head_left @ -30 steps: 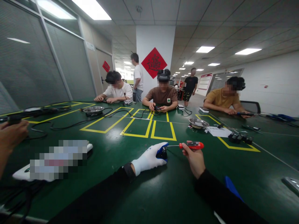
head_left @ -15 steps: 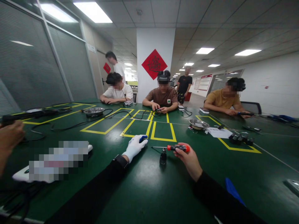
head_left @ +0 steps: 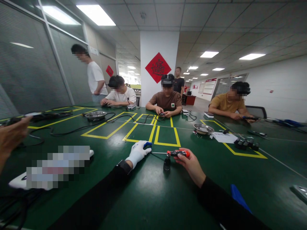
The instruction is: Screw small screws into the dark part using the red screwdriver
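Observation:
My right hand [head_left: 193, 166] is bare and closed around the red-and-black handle of a screwdriver [head_left: 178, 153]. Its thin metal shaft points left, level above the green table [head_left: 153, 198], with the tip close to my left hand [head_left: 139, 152]. That hand wears a white glove with blue fingertips; its fingers are curled together, and whatever they may hold is hidden. Between my hands a small black bottle-like piece [head_left: 167, 163] with a narrow top stands upright, just under the front of the screwdriver handle. I cannot tell whether the two touch.
Left of me lies a white device [head_left: 18, 180], partly blurred, beside a neighbour's hand [head_left: 14, 134]. Metal bowls [head_left: 203, 128], black parts [head_left: 247, 143], paper [head_left: 224, 136] and cables lie farther off. A blue cloth-like item [head_left: 240, 198] rests beside my right sleeve. Several people sit opposite.
The screwdriver and my right hand have shifted left, bringing the tip to my gloved left hand. My left hand is nearly still. In the background, a person in white has moved left.

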The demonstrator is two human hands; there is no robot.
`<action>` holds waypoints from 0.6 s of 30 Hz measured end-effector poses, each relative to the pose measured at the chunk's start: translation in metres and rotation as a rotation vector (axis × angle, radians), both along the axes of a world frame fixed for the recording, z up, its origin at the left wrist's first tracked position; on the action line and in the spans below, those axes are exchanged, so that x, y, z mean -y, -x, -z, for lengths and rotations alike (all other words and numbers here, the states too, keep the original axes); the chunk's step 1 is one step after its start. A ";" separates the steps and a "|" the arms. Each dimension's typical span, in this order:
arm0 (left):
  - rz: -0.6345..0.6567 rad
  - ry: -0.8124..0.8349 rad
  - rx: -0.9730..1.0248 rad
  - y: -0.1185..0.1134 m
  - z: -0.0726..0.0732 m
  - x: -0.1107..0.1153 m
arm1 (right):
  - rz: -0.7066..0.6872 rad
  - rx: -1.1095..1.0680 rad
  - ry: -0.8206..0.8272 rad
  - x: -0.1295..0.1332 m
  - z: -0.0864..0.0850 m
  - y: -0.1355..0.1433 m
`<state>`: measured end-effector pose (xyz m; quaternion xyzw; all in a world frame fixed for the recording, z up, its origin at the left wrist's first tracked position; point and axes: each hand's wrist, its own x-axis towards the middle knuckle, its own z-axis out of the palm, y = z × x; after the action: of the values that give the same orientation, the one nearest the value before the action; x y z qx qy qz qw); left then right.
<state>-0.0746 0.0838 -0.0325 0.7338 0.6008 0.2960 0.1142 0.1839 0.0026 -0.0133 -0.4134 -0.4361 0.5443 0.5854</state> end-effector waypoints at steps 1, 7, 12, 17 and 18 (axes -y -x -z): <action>-0.002 0.004 -0.002 0.000 0.000 0.000 | -0.003 -0.003 0.005 0.001 -0.001 0.000; 0.005 0.005 -0.020 0.000 -0.001 0.000 | 0.041 -0.063 0.030 -0.002 0.002 -0.001; -0.007 -0.001 -0.031 -0.001 0.000 0.000 | 0.090 -0.187 0.044 -0.011 0.011 -0.008; 0.012 -0.031 -0.044 -0.001 0.004 -0.002 | 0.150 -0.213 0.043 -0.010 0.011 -0.011; 0.012 -0.029 -0.040 -0.001 0.005 -0.003 | 0.163 -0.217 0.041 -0.010 0.010 -0.011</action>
<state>-0.0737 0.0869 -0.0374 0.7446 0.5942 0.2895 0.0933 0.1947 0.0121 -0.0233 -0.3979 -0.3240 0.5454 0.6628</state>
